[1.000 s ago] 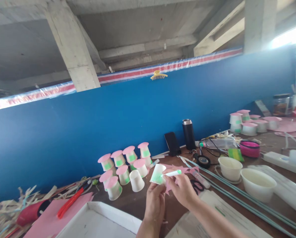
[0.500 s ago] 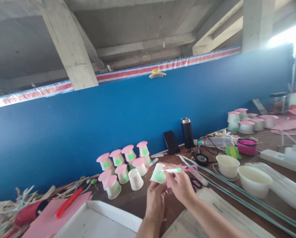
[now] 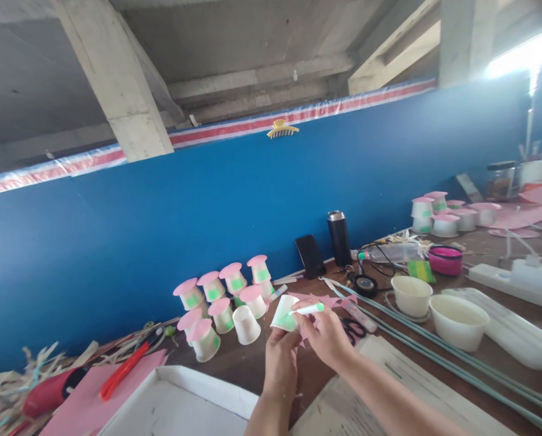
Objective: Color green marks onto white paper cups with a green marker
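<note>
A white paper cup [image 3: 280,310] with a green coloured patch on its side is tilted in my left hand [image 3: 281,357], fingers closed around its lower end. My right hand [image 3: 327,336] grips a white marker [image 3: 310,309] with a green end, its tip against or very near the green patch. To the left stand several upturned paper cups with pink paper discs [image 3: 258,260] on top and green patches on their sides, some stacked. One plain white cup [image 3: 246,326] without a disc stands closest to my hands.
A white box lid [image 3: 207,387] lies front left by pink paper and red-handled pliers-like tool [image 3: 124,370]. Behind are a phone [image 3: 310,255] and black flask [image 3: 338,239]. Scissors [image 3: 353,330], pale blue rods, two cream bowls [image 3: 459,321] and a power strip [image 3: 516,284] lie right.
The view has shifted slightly, so everything sits a little further left and higher. Both hands keep hold of the cup and marker, with the marker's tip moved slightly over the green patch.
</note>
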